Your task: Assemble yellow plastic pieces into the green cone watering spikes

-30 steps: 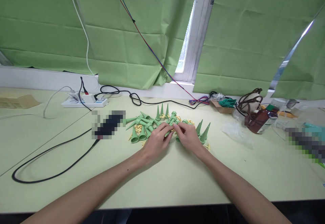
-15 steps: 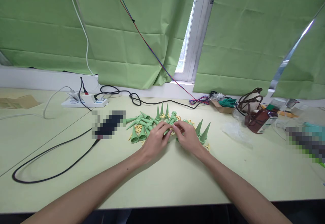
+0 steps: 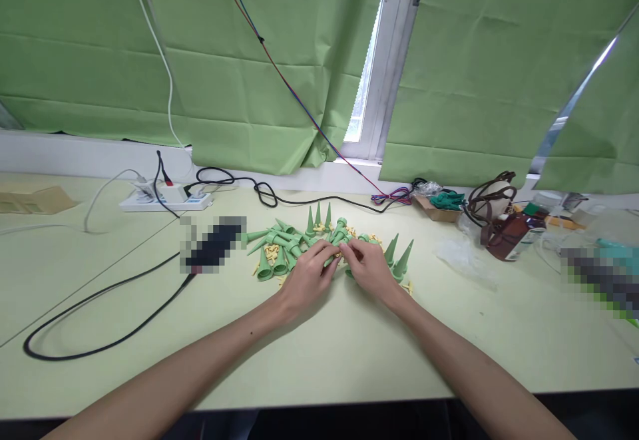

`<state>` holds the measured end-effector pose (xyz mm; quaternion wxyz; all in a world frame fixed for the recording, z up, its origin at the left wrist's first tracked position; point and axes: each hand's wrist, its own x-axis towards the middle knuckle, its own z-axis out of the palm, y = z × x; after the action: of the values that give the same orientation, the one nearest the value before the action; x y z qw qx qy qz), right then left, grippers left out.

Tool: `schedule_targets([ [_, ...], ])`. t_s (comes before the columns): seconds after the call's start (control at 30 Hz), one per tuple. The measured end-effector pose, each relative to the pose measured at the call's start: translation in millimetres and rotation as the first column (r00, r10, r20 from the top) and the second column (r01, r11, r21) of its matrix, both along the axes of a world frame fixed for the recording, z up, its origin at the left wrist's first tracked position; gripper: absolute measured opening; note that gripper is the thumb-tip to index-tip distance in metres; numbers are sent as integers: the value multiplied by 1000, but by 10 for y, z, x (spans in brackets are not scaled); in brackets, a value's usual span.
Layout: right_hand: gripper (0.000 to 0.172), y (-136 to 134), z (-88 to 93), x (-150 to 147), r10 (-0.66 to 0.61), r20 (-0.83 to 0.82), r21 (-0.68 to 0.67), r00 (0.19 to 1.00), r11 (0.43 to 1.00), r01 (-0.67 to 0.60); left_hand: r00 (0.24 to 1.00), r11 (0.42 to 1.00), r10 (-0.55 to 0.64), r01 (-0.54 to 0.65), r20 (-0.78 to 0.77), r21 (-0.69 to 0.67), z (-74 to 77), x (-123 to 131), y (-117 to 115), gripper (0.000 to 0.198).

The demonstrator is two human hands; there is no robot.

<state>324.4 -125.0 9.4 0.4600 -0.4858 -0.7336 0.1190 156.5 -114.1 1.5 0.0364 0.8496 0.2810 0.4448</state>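
Note:
My left hand [image 3: 310, 272] and my right hand [image 3: 370, 268] meet fingertip to fingertip over a pile of green plastic spikes. Both are closed in a pinch. A small yellow bit shows at their fingertips, but the fingers hide most of what they hold. Hollow green cones [image 3: 264, 268] lie to the left of my left hand, among small yellow plastic pieces [image 3: 272, 252]. Behind the hands, several green spikes [image 3: 318, 217] stand point up. More upright spikes [image 3: 401, 261] are just right of my right hand, with a few yellow pieces [image 3: 410, 287] beside them.
A blurred-out dark device [image 3: 214, 245] with a looping black cable [image 3: 104, 353] lies on the left. Behind it is a white power strip [image 3: 164, 200]. On the right are a clear plastic bag [image 3: 464, 260], a brown bottle [image 3: 516, 233] and a small cardboard box [image 3: 436, 210].
Both hands stay over the pile. Their fingertips have shifted slightly, with the right fingers curling closer to the left, and a yellow bit now shows between them.

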Motion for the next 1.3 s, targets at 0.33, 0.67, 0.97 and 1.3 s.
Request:
schedule_targets([
  [0.33,23,-45,36,-16,88,-79,-12,993,996,-90,999,999,33,-33,6,1,36,-13,37,16],
  [0.67,20,-28,6,-7,106,-71,-7,992,994,-107,1000,999,23,-23,12,-33,9,-20,32,17],
  [0.97,24,-8,3,-6,81,-63,-18,995,996,-82,1000,1000,22,-22,5,-20,12,-14,22,17],
  [1.3,34,11,-27,8,35,-29,2,999,999,-34,1000,1000,-1,1,-1,-17,0,-13,18,17],
])
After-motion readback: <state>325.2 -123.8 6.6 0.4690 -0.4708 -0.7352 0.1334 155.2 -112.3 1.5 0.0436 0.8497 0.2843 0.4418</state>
